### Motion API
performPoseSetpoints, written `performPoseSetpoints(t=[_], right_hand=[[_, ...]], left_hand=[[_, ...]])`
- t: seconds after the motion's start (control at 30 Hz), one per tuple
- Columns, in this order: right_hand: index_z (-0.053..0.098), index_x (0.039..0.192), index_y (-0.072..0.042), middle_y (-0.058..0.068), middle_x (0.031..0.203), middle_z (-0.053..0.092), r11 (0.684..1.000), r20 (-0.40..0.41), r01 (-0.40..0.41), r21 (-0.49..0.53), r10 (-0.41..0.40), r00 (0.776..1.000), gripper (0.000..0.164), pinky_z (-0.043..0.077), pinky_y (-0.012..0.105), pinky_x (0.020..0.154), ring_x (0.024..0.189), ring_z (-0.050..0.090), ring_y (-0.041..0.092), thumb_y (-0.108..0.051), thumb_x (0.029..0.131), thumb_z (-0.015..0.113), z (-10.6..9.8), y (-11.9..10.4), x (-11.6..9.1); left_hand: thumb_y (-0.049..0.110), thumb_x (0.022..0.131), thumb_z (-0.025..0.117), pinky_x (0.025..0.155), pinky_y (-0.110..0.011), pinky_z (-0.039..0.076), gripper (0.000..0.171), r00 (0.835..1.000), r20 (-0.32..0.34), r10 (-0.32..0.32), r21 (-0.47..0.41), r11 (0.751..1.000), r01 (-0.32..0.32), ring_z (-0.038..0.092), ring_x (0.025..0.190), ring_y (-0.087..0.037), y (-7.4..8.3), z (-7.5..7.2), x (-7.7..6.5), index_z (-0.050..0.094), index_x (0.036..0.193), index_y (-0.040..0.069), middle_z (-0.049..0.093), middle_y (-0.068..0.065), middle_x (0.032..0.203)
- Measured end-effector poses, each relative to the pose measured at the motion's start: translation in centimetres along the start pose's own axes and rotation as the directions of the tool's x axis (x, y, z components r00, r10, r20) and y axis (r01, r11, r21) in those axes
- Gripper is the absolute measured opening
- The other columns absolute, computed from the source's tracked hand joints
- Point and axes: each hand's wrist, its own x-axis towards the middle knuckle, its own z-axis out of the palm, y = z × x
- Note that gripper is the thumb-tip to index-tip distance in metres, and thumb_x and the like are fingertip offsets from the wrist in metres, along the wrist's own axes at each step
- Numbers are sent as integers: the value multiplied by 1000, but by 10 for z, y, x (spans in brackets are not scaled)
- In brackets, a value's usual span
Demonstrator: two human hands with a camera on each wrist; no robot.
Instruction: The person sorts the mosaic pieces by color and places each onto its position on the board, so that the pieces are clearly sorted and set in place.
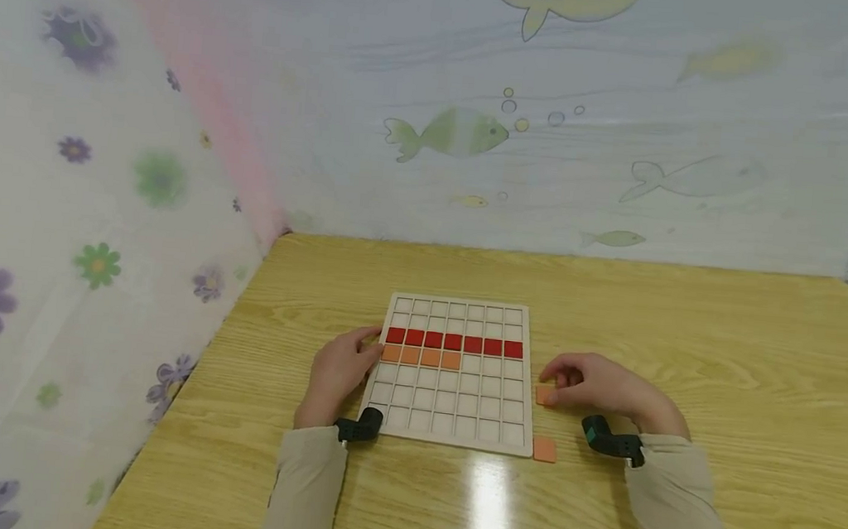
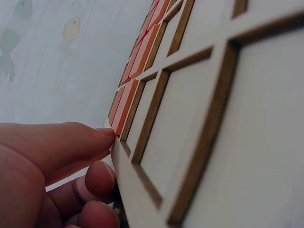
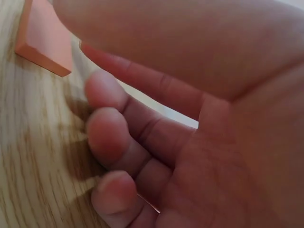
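A pale wooden grid board (image 1: 422, 422) lies flat on the table, with a full row of red tiles (image 1: 433, 340) and, just below it, several orange tiles (image 1: 411, 355) starting from the left. At the board's left edge my left hand (image 1: 339, 370) grips the rim, its thumb against the frame beside an orange tile (image 2: 125, 107) and the other fingers curled by the edge. Right of the board, my right hand (image 1: 594, 386) has thumb and index finger at a loose orange tile (image 3: 45, 40), pinching it close to the tabletop. The thumb hides part of that tile.
Another loose orange tile (image 1: 545, 449) lies by the board's lower right corner. The wooden table (image 1: 775, 367) meets a fish-patterned wall covering (image 1: 565, 176) at the back and a flowered one (image 1: 127, 233) on the left. A dark wrist mount (image 1: 612, 440) projects from the right sleeve.
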Motion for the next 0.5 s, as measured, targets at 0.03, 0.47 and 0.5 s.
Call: performPoseSetpoints(t=[0.03, 0.47, 0.5], right_hand=[[60, 104, -7, 3, 79, 51, 1000, 0, 3, -6, -3, 1000, 32, 40, 28, 63, 71, 46, 17, -27, 80, 67, 1, 0, 0], [60, 93, -10, 1, 75, 48, 989, -114, -91, -120, 77, 990, 22, 35, 31, 62, 69, 43, 15, -25, 79, 67, 7, -10, 8], [60, 93, -11, 0, 75, 49, 987, -137, -102, -126, 85, 987, 21, 34, 31, 62, 69, 43, 15, -25, 80, 67, 7, -9, 9]], left_hand=[[32, 88, 55, 45, -30, 36, 37, 1000, -1, -1, 1, 1000, 1, 49, 46, -15, 0, 0, 0, 55, 124, 24, 55, 3, 62], [33, 87, 55, 46, -30, 37, 37, 1000, -10, -12, 15, 1000, 13, 49, 47, -14, 0, 1, 0, 55, 123, 25, 55, 3, 63], [33, 87, 55, 46, -30, 37, 37, 1000, -10, -14, 14, 1000, 14, 49, 47, -14, 0, 1, 0, 55, 123, 25, 55, 3, 63]])
